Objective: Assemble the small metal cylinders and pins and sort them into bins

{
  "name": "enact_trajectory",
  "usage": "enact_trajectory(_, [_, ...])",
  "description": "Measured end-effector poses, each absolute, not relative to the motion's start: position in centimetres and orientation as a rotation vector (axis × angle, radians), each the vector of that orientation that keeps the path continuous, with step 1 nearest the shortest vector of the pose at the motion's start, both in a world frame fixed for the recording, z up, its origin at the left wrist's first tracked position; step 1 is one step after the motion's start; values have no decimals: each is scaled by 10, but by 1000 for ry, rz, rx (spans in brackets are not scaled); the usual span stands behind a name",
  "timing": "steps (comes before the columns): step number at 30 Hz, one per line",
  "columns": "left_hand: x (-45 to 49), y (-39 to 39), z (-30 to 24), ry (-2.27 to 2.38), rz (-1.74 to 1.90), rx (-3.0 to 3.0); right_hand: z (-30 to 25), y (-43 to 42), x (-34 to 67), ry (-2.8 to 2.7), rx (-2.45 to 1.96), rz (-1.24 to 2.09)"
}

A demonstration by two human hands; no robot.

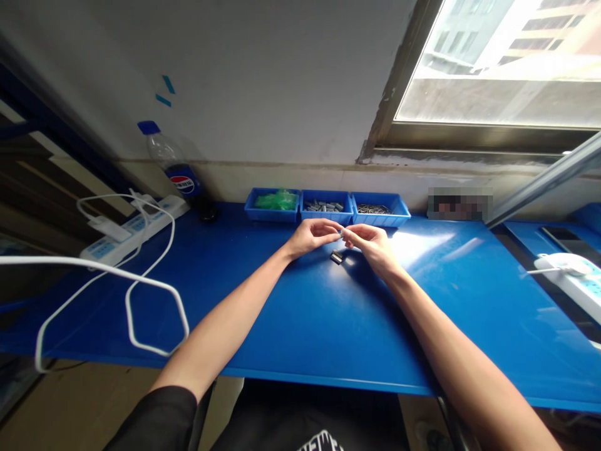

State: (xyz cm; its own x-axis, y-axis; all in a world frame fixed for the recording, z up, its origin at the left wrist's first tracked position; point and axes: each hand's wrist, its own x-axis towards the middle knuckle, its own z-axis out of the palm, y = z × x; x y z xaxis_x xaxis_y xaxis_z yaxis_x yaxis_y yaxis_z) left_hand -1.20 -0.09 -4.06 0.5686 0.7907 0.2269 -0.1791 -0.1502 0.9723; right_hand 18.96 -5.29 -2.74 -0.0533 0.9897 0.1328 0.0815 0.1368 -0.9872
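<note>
My left hand (313, 235) and my right hand (370, 241) meet above the blue table (300, 313), just in front of three blue bins. Their fingertips pinch together on a tiny pale part (342, 232) that is too small to name. A small dark metal piece (336, 256) lies on the table right below the hands. Both hands have curled fingers.
Along the wall stand a blue bin with green pieces (273, 204), a bin of grey metal parts (325, 207) and a bin of thin dark pins (379, 210). A Pepsi bottle (171, 164), a white power strip (129, 228) and looping white cable (131, 282) lie left; another strip (570, 279) lies right.
</note>
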Motion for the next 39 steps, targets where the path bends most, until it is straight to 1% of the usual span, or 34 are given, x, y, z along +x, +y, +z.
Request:
enact_trajectory(7, [-11, -1, -40, 553, 961, 1468, -23, -56, 186, -1328, -1090, 1157])
enact_trajectory(12, [-11, 3, -44, 569, 1043, 1356, -25, -55, 185, -1326, -1147, 1132])
enact_trajectory(16, [-11, 4, -45, 584, 1184, 1150, -29, -53, 192, -1593, -1267, 906])
enact_trajectory(19, [-12, 5, -42, 559, 1246, 991, -29, -53, 198, -1934, -1251, 652])
enact_trajectory(21, [-13, 5, -41, 536, 1267, 932, -30, -53, 201, -2077, -1233, 552])
enact_trajectory(27, [-13, 7, -43, 528, 1227, 960, -32, -50, 205, -2201, -1280, 367])
enact_trajectory(32, [-14, 5, -43, 577, 1170, 1025, -28, -53, 206, -2303, -1381, 50])
enact_trajectory(35, [-14, 5, -43, 594, 1155, 1036, -27, -55, 205, -2341, -1379, 15])
enact_trajectory(39, [-14, 6, -43, 589, 1154, 1038, -35, -52, 205, -2277, -1359, 135])
